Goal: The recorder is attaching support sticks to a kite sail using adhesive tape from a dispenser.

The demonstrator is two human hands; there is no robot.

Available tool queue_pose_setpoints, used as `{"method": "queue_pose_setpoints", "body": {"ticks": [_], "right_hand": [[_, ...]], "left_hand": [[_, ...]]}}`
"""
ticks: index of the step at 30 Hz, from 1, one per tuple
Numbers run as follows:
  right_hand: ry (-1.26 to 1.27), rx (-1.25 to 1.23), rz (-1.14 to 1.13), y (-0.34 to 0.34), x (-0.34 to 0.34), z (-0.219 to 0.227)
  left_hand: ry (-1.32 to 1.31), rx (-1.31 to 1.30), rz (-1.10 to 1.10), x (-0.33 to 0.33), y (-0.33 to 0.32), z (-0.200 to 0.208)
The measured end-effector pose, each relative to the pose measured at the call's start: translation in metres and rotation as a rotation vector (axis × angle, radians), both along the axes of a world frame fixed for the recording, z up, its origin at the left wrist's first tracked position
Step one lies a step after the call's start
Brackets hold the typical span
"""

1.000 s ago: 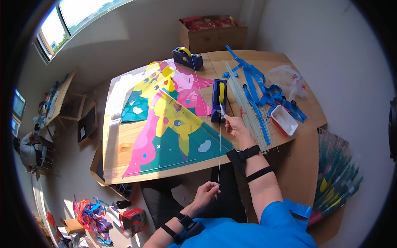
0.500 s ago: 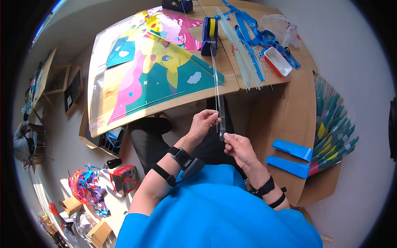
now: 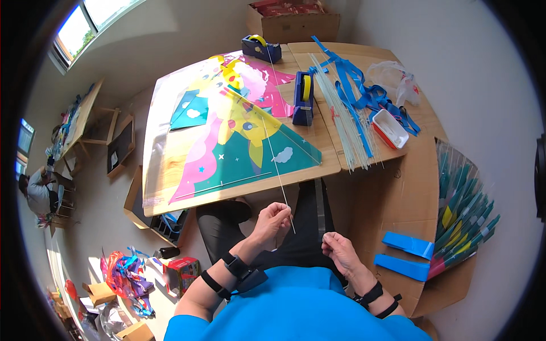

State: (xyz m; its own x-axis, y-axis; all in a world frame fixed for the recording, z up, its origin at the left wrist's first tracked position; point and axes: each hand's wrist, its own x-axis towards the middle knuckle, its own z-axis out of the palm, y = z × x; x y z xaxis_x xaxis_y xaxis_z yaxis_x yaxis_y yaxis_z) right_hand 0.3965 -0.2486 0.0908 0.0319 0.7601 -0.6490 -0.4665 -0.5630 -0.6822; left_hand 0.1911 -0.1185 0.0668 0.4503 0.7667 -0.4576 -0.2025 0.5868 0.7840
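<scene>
My left hand (image 3: 272, 221) pinches a thin pale rod (image 3: 279, 173) near its lower end. The rod slants up and away over the table's front edge. Lower and to the right, the closed fingers of my right hand (image 3: 339, 250) grip the end of a clear tape strip (image 3: 320, 207), which runs up toward the table edge; its far end is hard to make out. Beyond my hands a triangular printed plastic sheet (image 3: 259, 149), green, yellow and pink, lies on the table with a thin rod (image 3: 230, 184) along its lower edge. A blue tape dispenser (image 3: 303, 99) stands beyond it.
A second tape dispenser (image 3: 261, 48) stands farther back. Pale rods (image 3: 344, 122), blue ribbon (image 3: 352, 71) and a red-and-white tray (image 3: 390, 129) lie at right. A cardboard box (image 3: 392, 199) holds rolled green bundles (image 3: 463, 210). A person (image 3: 42, 190) sits far left.
My view has tilted up. The rod in my left hand now points farther left, away from the tape. My hands have moved apart, the right one still gripping the strip.
</scene>
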Motion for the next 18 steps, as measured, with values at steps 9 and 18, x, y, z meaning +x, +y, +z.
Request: {"method": "queue_pose_setpoints", "body": {"ticks": [9, 18], "right_hand": [[-0.077, -0.021, 0.142, 0.011, 0.008, -0.008], [-0.038, -0.180, 0.275, 0.024, -0.002, -0.032]], "left_hand": [[0.470, 0.427, 0.042, 0.024, 0.243, 0.024], [0.339, 0.328, 0.119, 0.137, 0.264, -0.038]]}}
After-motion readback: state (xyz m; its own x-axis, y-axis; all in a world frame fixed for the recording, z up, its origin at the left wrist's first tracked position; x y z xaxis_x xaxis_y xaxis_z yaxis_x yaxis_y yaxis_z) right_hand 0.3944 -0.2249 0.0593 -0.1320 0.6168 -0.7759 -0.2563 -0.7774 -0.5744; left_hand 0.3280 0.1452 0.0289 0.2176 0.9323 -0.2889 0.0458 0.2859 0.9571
